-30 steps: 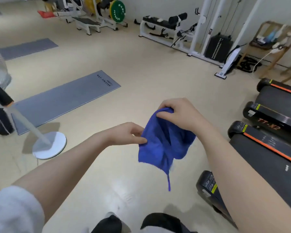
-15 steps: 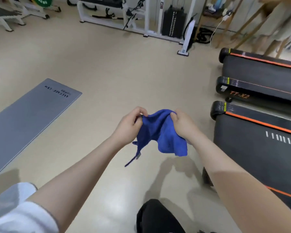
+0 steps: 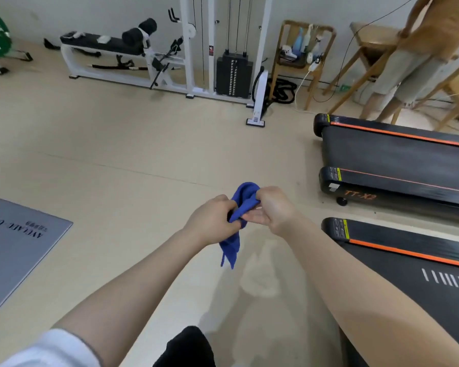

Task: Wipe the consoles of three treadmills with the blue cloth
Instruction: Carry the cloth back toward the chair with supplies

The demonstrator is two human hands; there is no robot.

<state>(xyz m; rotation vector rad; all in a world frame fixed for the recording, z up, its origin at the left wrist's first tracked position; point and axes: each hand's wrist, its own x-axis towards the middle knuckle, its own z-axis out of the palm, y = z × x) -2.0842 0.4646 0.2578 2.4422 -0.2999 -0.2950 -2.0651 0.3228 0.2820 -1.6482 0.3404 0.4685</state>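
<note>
The blue cloth (image 3: 243, 205) is held in mid-air above the beige floor (image 3: 122, 154), bunched between both hands. The left hand (image 3: 212, 221) is curled around the middle of the cloth, with the fingers closed on the fabric. The right hand (image 3: 272, 207) is closed on the upper part of the cloth, and the two hands are in contact with each other at the fabric. A rounded fold of the cloth is seen above the hands, and a narrow tail hangs below the left hand.

Positions are given relative to the blue cloth. To its right, three treadmills are seen side by side, with only their rear deck ends in view. The nearest treadmill (image 3: 414, 263) lies to the lower right, with an orange stripe along its side rail. The middle treadmill (image 3: 387, 189) lies directly to the right and is marked "TT-X2" in orange. The farthest treadmill (image 3: 392, 144) lies to the upper right. No console is within view.

Beyond the cloth, against the far wall, a white cable machine (image 3: 232, 72) with a black weight stack is located, with a padded bench (image 3: 109, 46) to its left. A wooden shelf (image 3: 300, 54) carrying bottles stands to the right of the weight stack. A grey exercise mat (image 3: 16, 247) lies on the floor well to the left of the cloth. A second person (image 3: 419, 49) is partly seen at the upper right.
</note>
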